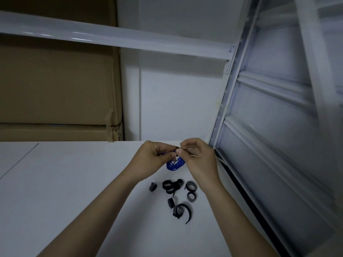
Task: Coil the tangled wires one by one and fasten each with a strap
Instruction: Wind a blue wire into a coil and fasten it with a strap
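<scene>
Both hands, left hand (155,156) and right hand (197,156), pinch the top of the coiled blue wire (175,164), which hangs just below their fingers; loose black straps (178,197) lie nearer, below.

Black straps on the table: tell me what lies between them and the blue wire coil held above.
In the head view, only bare white table shows between the black straps and the blue wire coil; both forearms flank that gap.
</scene>
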Tool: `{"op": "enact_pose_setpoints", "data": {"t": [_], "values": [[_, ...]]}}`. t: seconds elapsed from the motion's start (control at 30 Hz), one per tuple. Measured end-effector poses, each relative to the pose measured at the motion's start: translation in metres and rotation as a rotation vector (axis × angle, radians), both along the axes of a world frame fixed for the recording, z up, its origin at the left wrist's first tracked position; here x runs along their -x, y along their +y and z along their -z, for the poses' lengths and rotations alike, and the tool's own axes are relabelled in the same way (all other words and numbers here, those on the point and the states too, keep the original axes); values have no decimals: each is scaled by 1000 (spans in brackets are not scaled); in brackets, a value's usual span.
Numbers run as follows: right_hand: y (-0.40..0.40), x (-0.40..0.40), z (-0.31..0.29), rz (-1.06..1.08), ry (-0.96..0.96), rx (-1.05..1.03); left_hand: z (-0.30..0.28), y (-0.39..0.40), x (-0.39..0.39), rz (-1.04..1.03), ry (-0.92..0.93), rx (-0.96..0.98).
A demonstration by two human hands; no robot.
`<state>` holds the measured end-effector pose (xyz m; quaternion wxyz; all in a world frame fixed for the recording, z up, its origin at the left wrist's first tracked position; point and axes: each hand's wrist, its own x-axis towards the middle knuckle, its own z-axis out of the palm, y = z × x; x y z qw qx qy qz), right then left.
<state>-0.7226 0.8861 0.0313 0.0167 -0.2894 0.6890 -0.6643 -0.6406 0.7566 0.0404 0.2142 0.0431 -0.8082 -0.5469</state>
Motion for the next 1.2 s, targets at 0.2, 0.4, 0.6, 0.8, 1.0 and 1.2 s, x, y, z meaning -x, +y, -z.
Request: {"op": "enact_pose_setpoints", "data": {"t": [0.2,0.4,0.6,0.8,1.0,1.2], "values": [[1,8,6,24,260,-73,-5,-3,6,-22,-20,36],[4,13,12,-78,371,-113,-11,-8,11,-32,0,46],[1,16,19,-39,291,-110,-7,-12,20,-66,-8,89],[-9,29,24,-51,202,-112,15,-19,36,-159,27,423],[-8,55,34,9,133,-140,35,-17,67,-96,-36,680],[-1,92,44,4,79,-163,39,-20,115,16,-138,737]]}}
